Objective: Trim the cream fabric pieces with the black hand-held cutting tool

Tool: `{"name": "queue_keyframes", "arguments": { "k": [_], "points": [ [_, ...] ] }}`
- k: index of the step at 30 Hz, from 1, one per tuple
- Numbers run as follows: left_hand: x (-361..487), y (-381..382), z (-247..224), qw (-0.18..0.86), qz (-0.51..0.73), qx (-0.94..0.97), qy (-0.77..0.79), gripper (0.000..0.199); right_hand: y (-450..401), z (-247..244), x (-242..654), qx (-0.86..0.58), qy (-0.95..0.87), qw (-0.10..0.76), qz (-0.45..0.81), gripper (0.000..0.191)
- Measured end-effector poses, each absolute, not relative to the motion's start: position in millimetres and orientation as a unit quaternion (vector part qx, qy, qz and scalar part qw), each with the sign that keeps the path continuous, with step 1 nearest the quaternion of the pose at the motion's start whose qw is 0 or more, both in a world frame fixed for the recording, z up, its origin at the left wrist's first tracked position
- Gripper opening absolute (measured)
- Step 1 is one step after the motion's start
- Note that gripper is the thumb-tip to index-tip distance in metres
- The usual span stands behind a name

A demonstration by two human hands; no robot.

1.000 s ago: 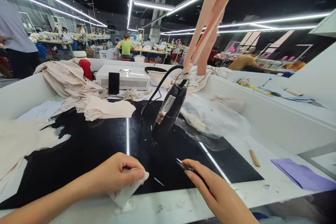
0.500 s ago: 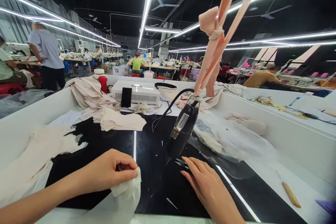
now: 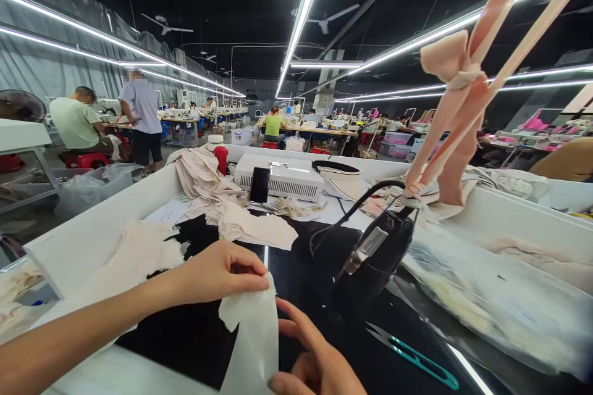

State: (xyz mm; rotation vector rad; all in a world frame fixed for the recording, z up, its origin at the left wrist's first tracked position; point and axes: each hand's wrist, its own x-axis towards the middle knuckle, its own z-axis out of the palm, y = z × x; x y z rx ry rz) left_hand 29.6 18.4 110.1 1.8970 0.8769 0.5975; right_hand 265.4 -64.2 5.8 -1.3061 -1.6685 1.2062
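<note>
Thumb and fingertips of my left hand (image 3: 231, 271) pinch the top corner of a thin whitish sheet (image 3: 254, 345), which hangs down over the black tabletop (image 3: 185, 333). I cannot tell whether the sheet is cloth or backing film. Close to its right edge is my right hand (image 3: 315, 352), with index finger and thumb apart and the other fingers curled. Teal-handled thread snips (image 3: 412, 355) lie on the black surface to the right of that hand. Beyond them a black device (image 3: 375, 259) with a metal plate hangs from knotted pink fabric strips (image 3: 467, 86).
Pale fabric pieces (image 3: 254, 225) are stacked behind my left hand, with more (image 3: 134, 253) at the left. A white vented box (image 3: 282, 176), a phone (image 3: 260, 185) and a red bottle (image 3: 221, 159) stand at the back. A clear plastic bag (image 3: 491, 308) lies at right.
My right hand has let go of the thread snips, which now lie on the table, and moved left to the sheet. My left hand still pinches the sheet. The view has turned left.
</note>
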Motion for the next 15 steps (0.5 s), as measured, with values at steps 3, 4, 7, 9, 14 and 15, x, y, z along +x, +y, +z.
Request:
{"name": "queue_keyframes", "arguments": {
  "k": [3,4,7,9,14,15],
  "points": [
    [22,31,116,0.434,0.265,0.784,0.356,0.023,-39,14,231,-0.454,-0.584,0.328,0.587,0.054],
    [18,36,117,0.42,0.275,0.784,0.364,0.023,-30,16,224,-0.452,-0.573,0.318,0.605,0.052],
    [5,55,123,0.4,0.299,0.773,0.392,0.028,-3,21,218,-0.475,-0.566,0.317,0.595,0.048],
    [-2,72,126,0.397,0.311,0.765,0.4,0.032,17,27,220,-0.486,-0.576,0.348,0.558,0.044],
    [-9,126,135,0.35,0.399,0.75,0.395,0.041,83,45,225,-0.511,-0.595,0.48,0.393,0.042],
    [-9,137,135,0.331,0.422,0.748,0.39,0.042,98,47,226,-0.516,-0.597,0.505,0.35,0.042]
  ]
}}
